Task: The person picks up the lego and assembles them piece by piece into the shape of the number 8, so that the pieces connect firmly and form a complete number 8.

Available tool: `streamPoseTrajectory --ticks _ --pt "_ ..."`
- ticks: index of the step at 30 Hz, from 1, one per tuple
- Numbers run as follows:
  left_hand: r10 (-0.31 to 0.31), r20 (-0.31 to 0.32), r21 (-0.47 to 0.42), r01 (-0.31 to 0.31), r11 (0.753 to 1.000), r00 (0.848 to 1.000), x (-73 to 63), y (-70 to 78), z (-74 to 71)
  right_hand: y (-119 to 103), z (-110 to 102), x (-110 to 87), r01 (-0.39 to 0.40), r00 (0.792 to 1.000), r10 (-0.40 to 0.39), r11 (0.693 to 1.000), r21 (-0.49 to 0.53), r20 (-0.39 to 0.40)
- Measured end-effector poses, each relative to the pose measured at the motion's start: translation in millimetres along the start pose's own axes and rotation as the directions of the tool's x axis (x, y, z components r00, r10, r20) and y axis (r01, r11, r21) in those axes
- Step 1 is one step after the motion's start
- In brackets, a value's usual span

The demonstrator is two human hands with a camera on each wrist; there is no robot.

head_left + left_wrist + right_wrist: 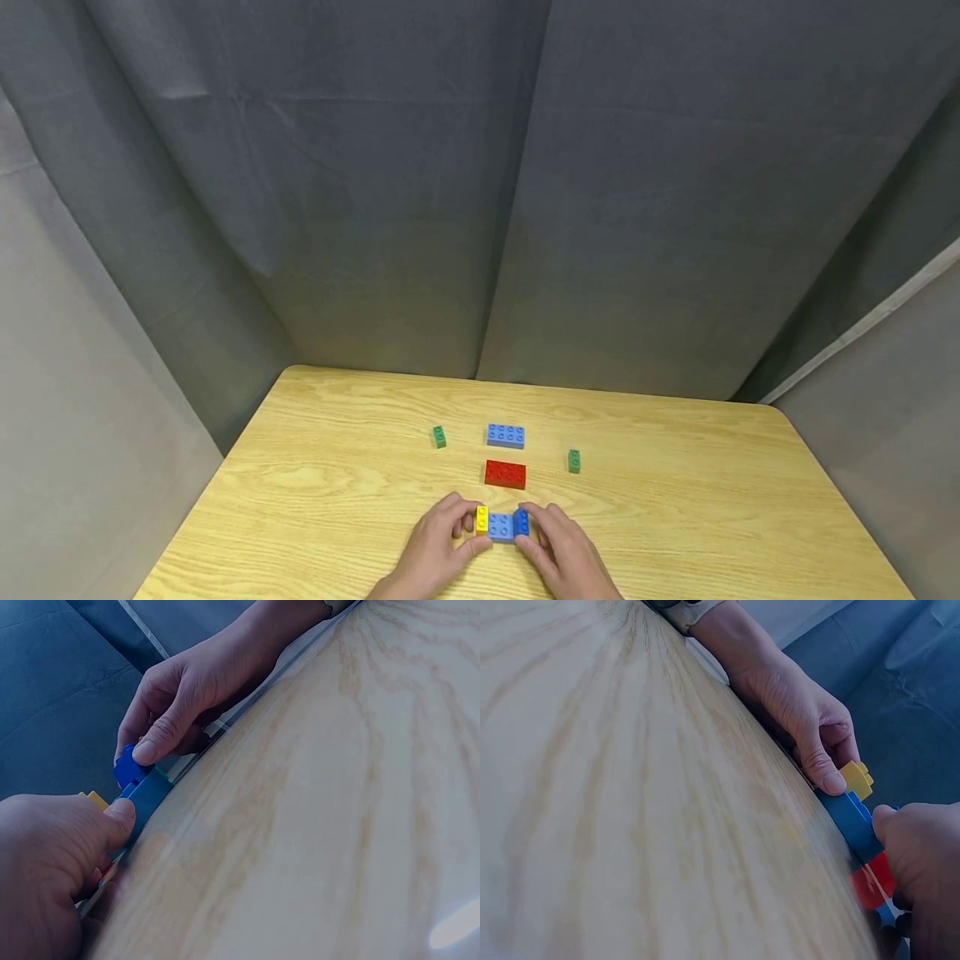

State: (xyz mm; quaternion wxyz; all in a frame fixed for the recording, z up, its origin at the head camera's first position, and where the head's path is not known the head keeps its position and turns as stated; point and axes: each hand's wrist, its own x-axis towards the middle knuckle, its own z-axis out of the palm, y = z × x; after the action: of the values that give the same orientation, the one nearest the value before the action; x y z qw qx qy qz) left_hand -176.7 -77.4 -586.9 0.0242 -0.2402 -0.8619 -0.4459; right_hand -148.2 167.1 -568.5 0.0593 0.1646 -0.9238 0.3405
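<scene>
In the head view, a light blue brick lies near the table's front with a small yellow brick on its left end. My left hand holds that end between thumb and fingers. At the other end my right hand pinches a small dark blue brick. The left wrist view shows this dark blue brick tilted against the top of the light blue brick; whether it is fully seated I cannot tell. My right fingertips are partly hidden behind the bricks.
A red brick lies just beyond the hands, with another light blue brick behind it. One green brick is at the back left, another green brick to the right. Grey curtains surround the wooden table.
</scene>
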Motion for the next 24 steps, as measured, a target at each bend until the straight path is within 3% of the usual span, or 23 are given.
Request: streamPoseTrajectory --ticks 10,18,24 --pt "0.049 -0.019 0.008 -0.049 0.999 0.999 -0.8 0.0 0.1 0.2 4.6 -0.7 0.041 0.999 -0.042 0.998 -0.038 -0.025" --pt "0.000 0.014 -0.011 0.000 1.000 1.000 -1.0 0.2 -0.9 1.1 8.3 -1.6 0.049 0.998 -0.051 0.996 -0.071 -0.040" --pt "0.004 0.009 -0.006 -0.003 1.000 1.000 -0.2 -0.2 -0.7 1.2 9.8 -1.6 0.065 0.995 -0.075 0.989 -0.132 -0.066"
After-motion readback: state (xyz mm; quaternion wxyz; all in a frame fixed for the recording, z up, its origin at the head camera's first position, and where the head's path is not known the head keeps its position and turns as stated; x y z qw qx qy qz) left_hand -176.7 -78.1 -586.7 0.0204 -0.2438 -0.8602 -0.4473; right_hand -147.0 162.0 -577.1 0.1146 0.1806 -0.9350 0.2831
